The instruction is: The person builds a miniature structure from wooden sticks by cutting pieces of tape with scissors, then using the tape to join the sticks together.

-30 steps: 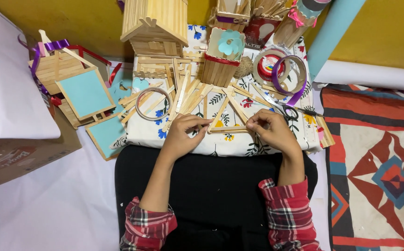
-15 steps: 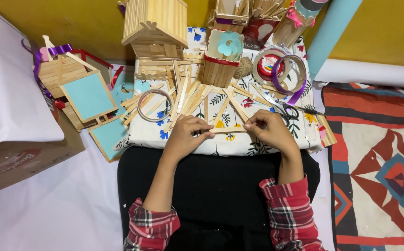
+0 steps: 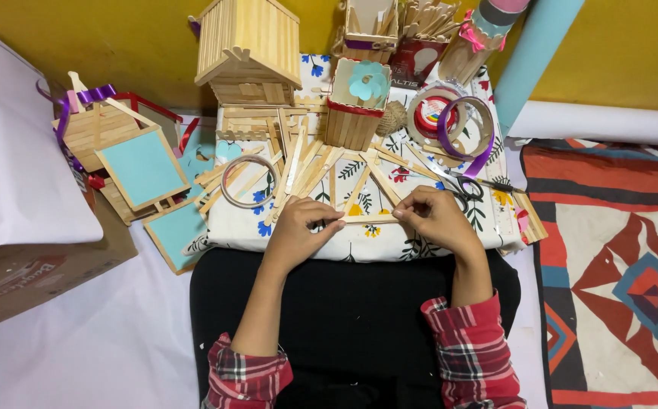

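Between the two hands a wooden craft stick (image 3: pixel 368 219) lies level, just above the floral cloth (image 3: pixel 359 242). Left hand (image 3: pixel 298 231) pinches its left end, right hand (image 3: pixel 433 218) pinches the right end, as half a second ago. Beyond the left knuckles sits a tape ring (image 3: pixel 248 182); scissors (image 3: pixel 474 185) lie just past the right hand. Both hands have barely shifted since.

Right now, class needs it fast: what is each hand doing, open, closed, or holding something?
Left hand: closed, pinching the left end of a flat wooden craft stick.
Right hand: closed, pinching the stick's right end.
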